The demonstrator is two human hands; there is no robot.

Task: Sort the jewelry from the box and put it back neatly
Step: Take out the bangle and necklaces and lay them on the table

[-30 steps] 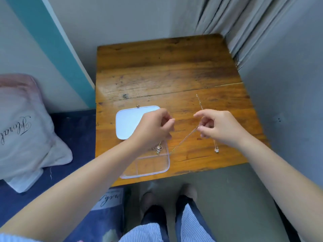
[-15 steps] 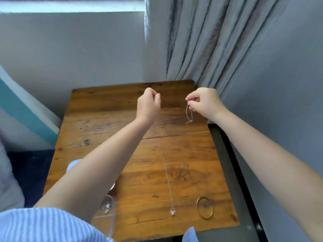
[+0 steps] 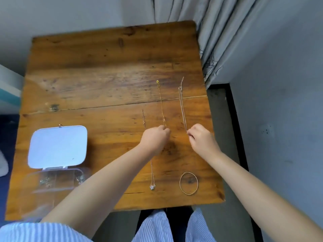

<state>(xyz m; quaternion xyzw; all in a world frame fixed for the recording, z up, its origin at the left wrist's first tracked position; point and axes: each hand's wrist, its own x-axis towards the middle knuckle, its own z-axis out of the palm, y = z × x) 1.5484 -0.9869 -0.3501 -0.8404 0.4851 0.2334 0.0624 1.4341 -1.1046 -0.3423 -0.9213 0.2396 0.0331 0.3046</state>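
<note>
Left hand (image 3: 156,137) is closed in a pinch on the near end of the gold chain (image 3: 161,100), which runs straight away from it across the table (image 3: 104,75). Right hand (image 3: 201,137) likewise pinches the near end of the pale chain (image 3: 182,109), stretched out ahead of it. A third chain (image 3: 152,172) with a pendant passes under the left hand and ends just behind the wrist. The bangle (image 3: 189,183) lies behind the right hand, beside that forearm.

Risks, as judged:
- A sideways pull by either hand would bend the straight lines or cross two chains, inviting a tangle.
- Left wrist rests over the third chain; dragging back could snag it.
- Right forearm could sweep the bangle off the near edge.

The box (image 3: 57,179) sits open, well left of the left hand, small pieces inside; the left arm could knock it.
</note>
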